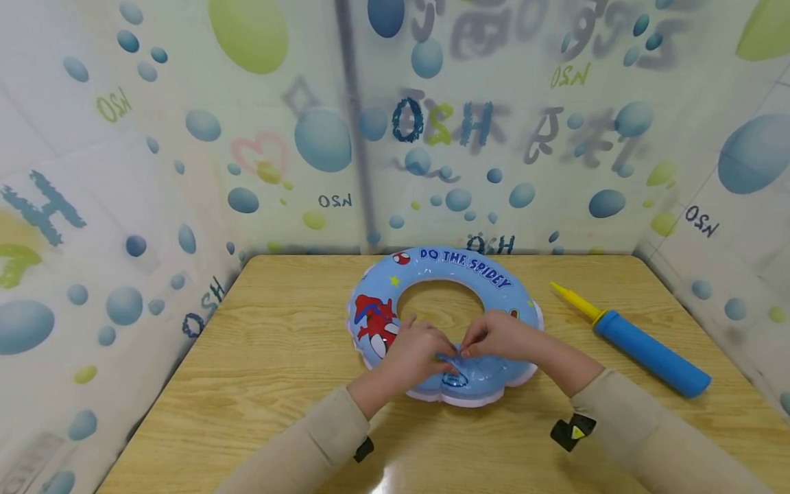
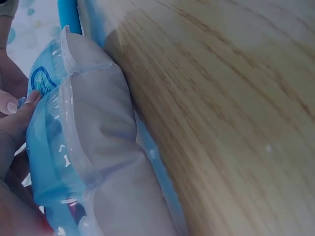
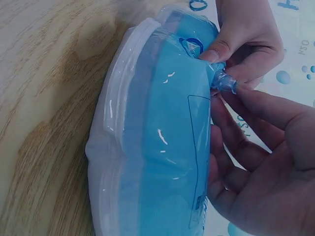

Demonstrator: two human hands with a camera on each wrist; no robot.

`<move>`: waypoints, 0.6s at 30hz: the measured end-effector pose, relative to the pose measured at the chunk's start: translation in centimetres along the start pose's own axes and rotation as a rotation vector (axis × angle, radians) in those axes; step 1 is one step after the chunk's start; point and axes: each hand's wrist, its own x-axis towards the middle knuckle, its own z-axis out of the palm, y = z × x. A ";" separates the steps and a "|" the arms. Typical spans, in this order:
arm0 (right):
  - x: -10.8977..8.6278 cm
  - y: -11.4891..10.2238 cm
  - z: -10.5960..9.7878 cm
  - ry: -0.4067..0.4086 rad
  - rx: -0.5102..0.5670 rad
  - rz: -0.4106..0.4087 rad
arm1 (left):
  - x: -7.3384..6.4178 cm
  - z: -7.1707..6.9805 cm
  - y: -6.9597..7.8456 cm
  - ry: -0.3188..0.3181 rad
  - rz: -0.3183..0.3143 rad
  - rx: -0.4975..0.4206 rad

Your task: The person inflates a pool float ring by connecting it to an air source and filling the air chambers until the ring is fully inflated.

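A blue inflatable swim ring [image 1: 376, 274] with a red cartoon figure and the words "DO THE SPIDEY" lies on the table, looking puffed up. At its near side my left hand [image 1: 416, 353] pinches the vinyl around the base of a clear valve [image 3: 224, 81]. My right hand [image 1: 500, 334] meets it there, with thumb and fingertip pinching the valve's outer end, which stands out from the ring. In the right wrist view, the right hand's other fingers lie beside the ring's inner wall. Whether the valve's plug is in is unclear.
A blue hand pump [image 1: 654, 353] with a yellow nozzle [image 1: 577, 302] lies to the right of the ring. The wooden table [image 1: 278, 322] meets a wall of printed curtain [image 1: 296, 226] at its back and sides.
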 end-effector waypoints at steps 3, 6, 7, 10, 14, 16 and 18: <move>0.0 0.0 0.0 -0.018 0.020 0.018 | -0.1 0.0 0.1 -0.001 -0.001 -0.021; 0.0 0.2 0.0 -0.021 0.042 0.030 | 0.0 0.1 0.1 0.004 -0.009 -0.048; 0.0 0.4 0.0 -0.019 0.052 0.034 | 0.0 0.1 0.1 0.007 -0.013 -0.053; -0.1 0.8 0.1 -0.010 0.089 0.049 | 0.0 0.2 0.1 0.018 -0.025 -0.068; -0.1 1.0 0.2 -0.009 0.129 0.045 | 0.1 0.2 0.3 0.034 -0.031 -0.081; -0.1 1.0 0.1 -0.018 0.128 0.043 | 0.2 0.3 0.3 0.040 -0.030 -0.086; -0.1 0.9 0.0 -0.037 0.132 0.046 | 0.2 0.4 0.3 0.043 -0.026 -0.084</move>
